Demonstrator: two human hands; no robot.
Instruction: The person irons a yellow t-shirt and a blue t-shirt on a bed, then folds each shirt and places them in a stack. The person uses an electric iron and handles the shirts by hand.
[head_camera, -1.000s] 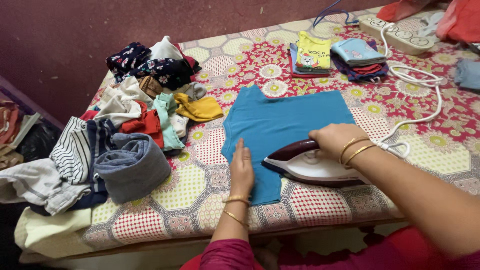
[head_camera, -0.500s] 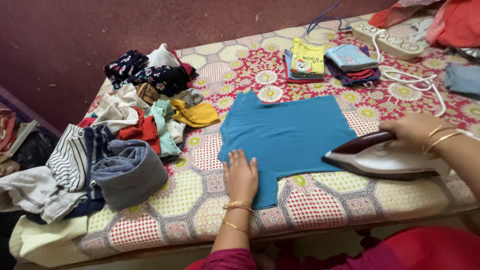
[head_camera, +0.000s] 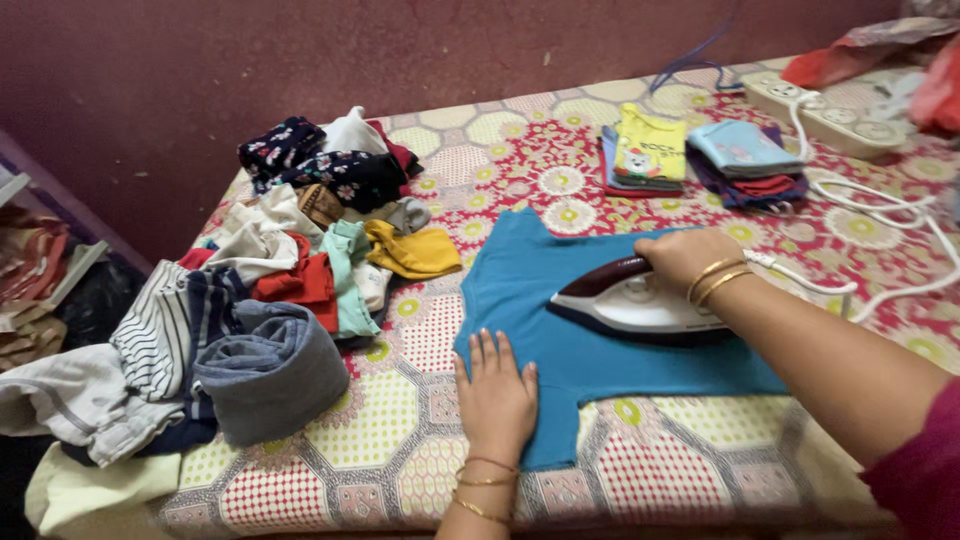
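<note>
The right hand (head_camera: 688, 256) is closed around the handle of a maroon and white clothes iron (head_camera: 640, 300), wrist bearing two gold bangles, the forearm coming in from the lower right corner. The iron rests soleplate down on the middle of a blue T-shirt (head_camera: 560, 345); its long axis runs roughly left to right across the view and its pointed nose faces left, towards the shirt's neck end. The left hand (head_camera: 497, 398) lies flat, palm down, fingers spread slightly and pointing away from the person, pressing the near left part of the shirt at the sleeve; it holds nothing. The shirt lies spread flat on a patterned bedsheet (head_camera: 400, 390) of red, yellow and white, its length running left to right, one short sleeve extending towards the near edge. A white cord (head_camera: 880, 215) leads from the iron's rear to a white extension board (head_camera: 840, 110) at the far right. A heap of unfolded clothes (head_camera: 270, 290) lies to the left of the shirt, well apart from the iron. Two stacks of folded garments (head_camera: 700, 155) sit beyond the shirt near the far edge.
</note>
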